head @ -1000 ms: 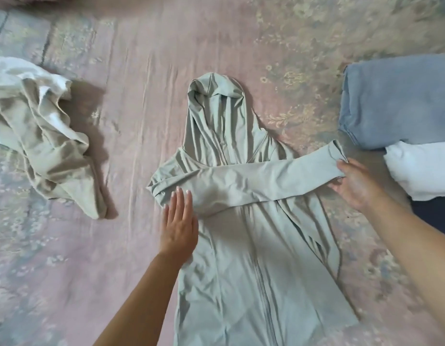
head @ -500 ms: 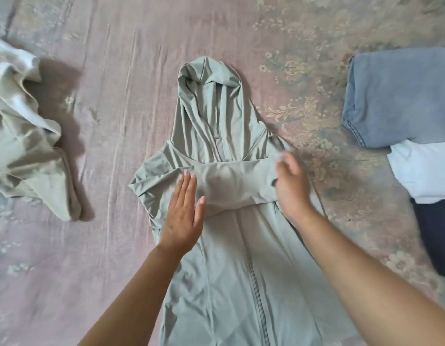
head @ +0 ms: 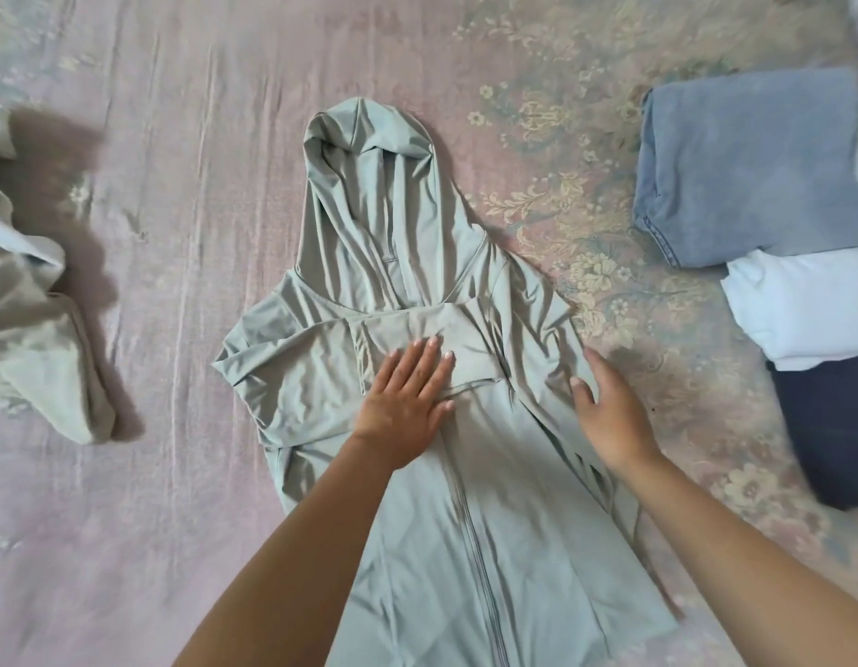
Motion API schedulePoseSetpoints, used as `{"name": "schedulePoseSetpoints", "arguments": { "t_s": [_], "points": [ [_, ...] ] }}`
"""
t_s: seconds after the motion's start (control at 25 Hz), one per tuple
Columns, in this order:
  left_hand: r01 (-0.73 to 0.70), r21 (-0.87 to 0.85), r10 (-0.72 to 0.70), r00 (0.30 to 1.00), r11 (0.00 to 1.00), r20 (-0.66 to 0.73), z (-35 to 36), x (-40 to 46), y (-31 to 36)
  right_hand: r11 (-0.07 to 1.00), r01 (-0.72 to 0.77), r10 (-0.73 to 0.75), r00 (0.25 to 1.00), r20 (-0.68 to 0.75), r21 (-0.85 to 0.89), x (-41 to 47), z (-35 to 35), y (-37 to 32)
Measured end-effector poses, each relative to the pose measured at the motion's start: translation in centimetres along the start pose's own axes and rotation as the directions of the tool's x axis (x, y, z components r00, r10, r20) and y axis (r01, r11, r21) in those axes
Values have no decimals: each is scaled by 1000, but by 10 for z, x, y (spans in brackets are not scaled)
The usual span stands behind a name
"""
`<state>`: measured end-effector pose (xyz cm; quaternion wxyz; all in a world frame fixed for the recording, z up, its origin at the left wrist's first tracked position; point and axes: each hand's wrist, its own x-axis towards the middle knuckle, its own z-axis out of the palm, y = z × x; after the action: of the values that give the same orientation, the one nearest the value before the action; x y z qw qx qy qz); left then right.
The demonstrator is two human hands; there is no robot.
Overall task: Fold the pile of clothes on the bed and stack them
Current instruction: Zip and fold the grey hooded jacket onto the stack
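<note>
Garment: sage-green zip hoodie [head: 489,474] lies front-up in the middle of the bed [head: 177,522], hood pointing away from the person.
Change: a second ago the sleeve stretched out toward the folded stack; now it is doubled back across the chest [head: 417,339], cuff end tucked in.
Left hand: left hand [head: 403,402] flat on the folded sleeve, fingers straight and spread, pinning it. Nothing gripped.
Right hand: right hand [head: 605,406] has let go of the cuff; it rests at the hoodie's right shoulder edge, fingers loose and apart, holding nothing.
Meaning: sleeves look dealt with; body and hood still unfolded, so this piece is perhaps halfway.
Stack: folded blue jeans [head: 754,166], white item [head: 802,310] and dark navy item [head: 831,426] lie overlapping at the bed's right side.
Remaining: crumpled beige and white clothes [head: 37,339] at the left edge, not yet folded.
</note>
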<state>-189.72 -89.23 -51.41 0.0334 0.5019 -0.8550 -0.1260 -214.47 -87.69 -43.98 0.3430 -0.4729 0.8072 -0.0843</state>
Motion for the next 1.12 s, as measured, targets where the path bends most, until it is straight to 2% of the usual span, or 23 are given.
{"name": "schedulePoseSetpoints", "arguments": {
  "t_s": [0.08, 0.16, 0.28, 0.36, 0.4, 0.48, 0.56, 0.64, 0.72, 0.76, 0.84, 0.92, 1.0, 1.04, 1.08, 1.12],
  "points": [
    [17, 27, -15, 999, 999, -47, 9, 14, 7, 980, -149, 149, 989, -13, -132, 7, -9, 35],
    [21, 21, -21, 999, 1000, -42, 13, 13, 19, 957, -218, 234, 970, 70, -189, 3, -11, 57],
    [63, 44, -59, 994, 997, -89, 12, 13, 40, 987, -114, 133, 975, 177, -117, -1, -8, 71],
    [144, -6, -143, 982, 990, -125, 11, 4, 74, 986, -159, 148, 977, 156, 59, 9, -24, 75],
    [152, -36, -156, 978, 988, -139, 10, 2, 98, 971, -194, 167, 969, 182, 141, 17, -38, 76],
    [118, -91, -130, 980, 989, -148, 8, 0, 146, 965, -170, 125, 967, 220, 200, 36, -68, 79],
    [110, -123, -128, 981, 986, -149, 12, 7, 188, 973, -49, 2, 979, 203, 227, 61, -102, 74],
    [153, -119, -168, 976, 981, -137, 20, 24, 220, 959, 58, -89, 991, 101, 276, 90, -130, 65],
    [252, -155, -271, 956, 955, -112, 26, 42, 245, 947, 70, -90, 995, 48, 315, 120, -139, 71],
    [326, -193, -350, 931, 925, -104, 30, 49, 254, 973, 30, -48, 996, 74, 230, 126, -138, 79],
    [491, -256, -521, 852, 833, -61, 36, 59, 266, 997, -70, 65, 974, 216, 12, 118, -124, 100],
    [640, -339, -662, 747, 690, 63, 36, 66, 272, 993, -113, 100, 927, 363, 16, 90, -104, 113],
    [770, -458, -758, 596, 445, 264, 28, 74, 278, 995, -89, 65, 913, 404, 41, 65, -89, 116],
    [783, -537, -772, 539, 313, 336, 23, 78, 280, 994, -84, 52, 914, 402, 63, 58, -83, 118],
    [774, -607, -769, 496, 181, 403, 20, 81, 283, 985, -132, 75, 904, 420, 107, 53, -80, 118],
    [748, -663, -741, 456, 19, 494, 14, 82, 288, 955, -246, 141, 870, 473, 169, 48, -82, 118]
  ]
}}
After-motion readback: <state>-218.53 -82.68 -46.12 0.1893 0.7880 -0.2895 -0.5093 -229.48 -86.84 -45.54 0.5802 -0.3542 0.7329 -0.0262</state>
